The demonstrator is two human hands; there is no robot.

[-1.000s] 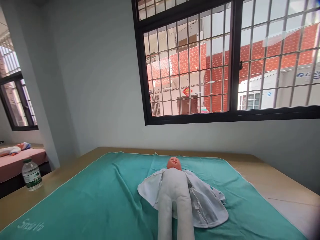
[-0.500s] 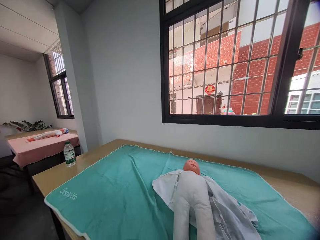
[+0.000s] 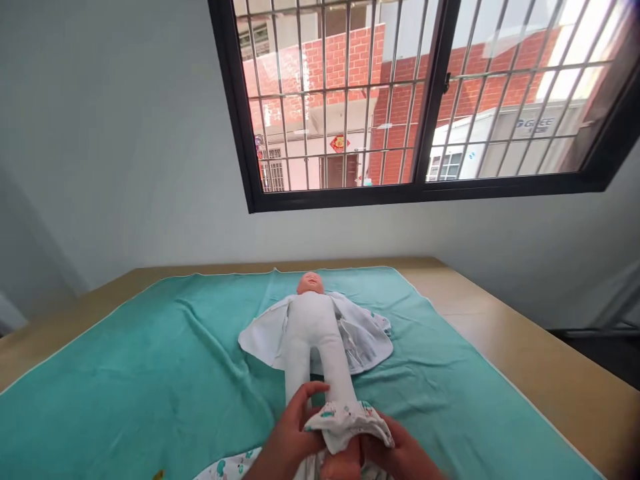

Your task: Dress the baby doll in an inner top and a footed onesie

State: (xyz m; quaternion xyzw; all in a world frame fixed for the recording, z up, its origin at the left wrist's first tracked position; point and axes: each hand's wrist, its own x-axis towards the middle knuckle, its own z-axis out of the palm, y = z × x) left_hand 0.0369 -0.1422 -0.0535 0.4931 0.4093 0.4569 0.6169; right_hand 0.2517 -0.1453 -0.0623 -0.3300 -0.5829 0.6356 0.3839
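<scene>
A baby doll (image 3: 314,321) with a white cloth body lies on its back, its head toward the window. Spread beneath its upper body is an open white baby top (image 3: 265,338). White baby trousers (image 3: 340,421) with a green and red print are bunched around the doll's lower leg on the right, and its skin-coloured foot (image 3: 343,463) shows below the bunched cloth. My left hand (image 3: 295,427) grips the bunched cloth from the left, index finger reaching over the leg. On the opposite side, my right hand (image 3: 400,453) holds the cloth's edge, its fingers partly hidden underneath.
A teal blanket (image 3: 150,373) with pale edging covers much of the wooden table (image 3: 500,327). Its creases run left of the doll. Behind the table stands a grey wall (image 3: 150,167) with a barred, black-framed window (image 3: 345,195). The table's right edge slants toward me.
My view has turned right and down, so the doll appears more central and the water bottle is out of sight. Both hands have come into view, holding the printed trousers at the doll's leg.
</scene>
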